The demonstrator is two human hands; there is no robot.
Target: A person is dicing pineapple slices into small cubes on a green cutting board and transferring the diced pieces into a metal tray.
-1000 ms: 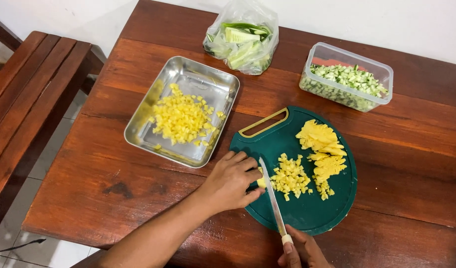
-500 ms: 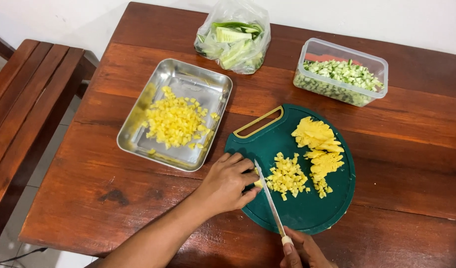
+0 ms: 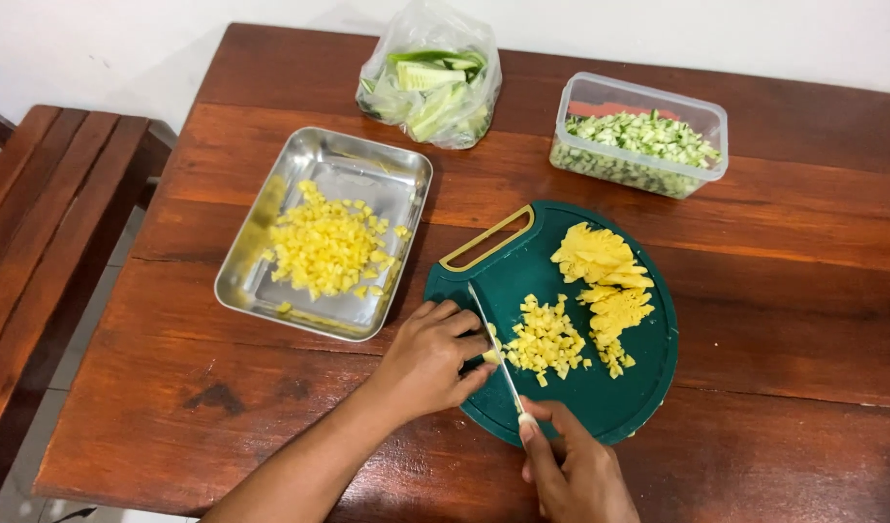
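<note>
Left hand (image 3: 427, 356): curled on the green cutting board (image 3: 639, 387), fingertips pinning a small yellow piece against the blade
Right hand (image 3: 576, 475): closed round the knife (image 3: 493, 344) handle — blade upright beside the diced yellow heap (image 3: 546, 339)
Tray (image 3: 367, 174): just left, holding finished dice

We inspected the person's visible body parts from the head view. The left hand (image 3: 427, 360) is bare: no glove, ring or bandage shows on it. Its forearm is bare up to the frame's lower edge, with no sleeve, watch or bracelet in view. The right hand (image 3: 578, 473) is likewise ungloved, and we see no ring on the fingers that show; its wrist is cut off by the frame's lower edge. Fingernails appear short and unpainted. No clothing enters the frame.
</note>
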